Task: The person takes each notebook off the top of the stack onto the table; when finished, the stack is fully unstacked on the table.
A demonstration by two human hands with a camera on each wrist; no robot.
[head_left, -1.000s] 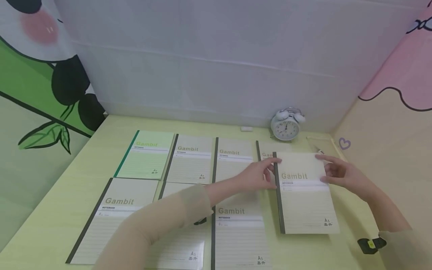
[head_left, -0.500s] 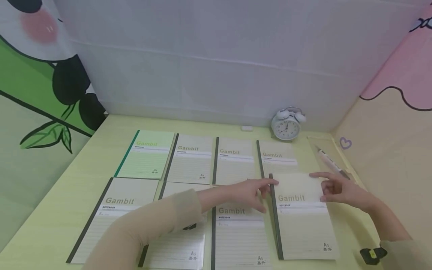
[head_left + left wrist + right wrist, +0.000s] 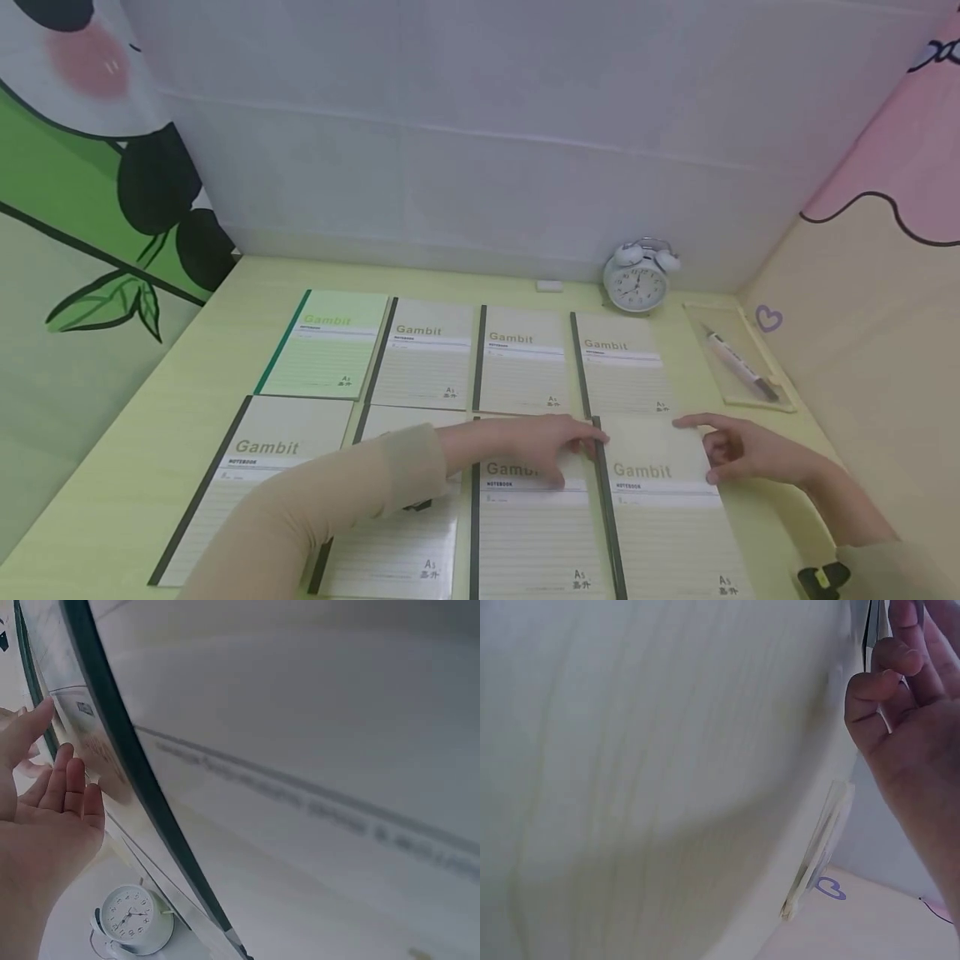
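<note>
A pale Gambit notebook (image 3: 667, 521) with a dark spine is at the front right in the head view. Whether it lies fully flat on the table I cannot tell. My right hand (image 3: 757, 450) holds its upper right corner, index finger at the top edge and thumb at the right side. With its index finger my left hand (image 3: 536, 446) touches the top of the spine; the thumb is apart from it, over the neighbouring notebook (image 3: 532, 542). In the left wrist view the thumb and fingers of the left hand (image 3: 45, 840) are spread.
Several more notebooks form two rows, including a green one (image 3: 322, 346) at the back left. Behind them stand an alarm clock (image 3: 636, 279) and a white eraser (image 3: 549, 286). A pen (image 3: 738, 362) lies in a shallow tray (image 3: 753, 407) at the right, near the wall.
The notebook between my hands has come down and toward me, from overlapping the back right notebook to a place in front of it. My left thumb has moved off its spine.
</note>
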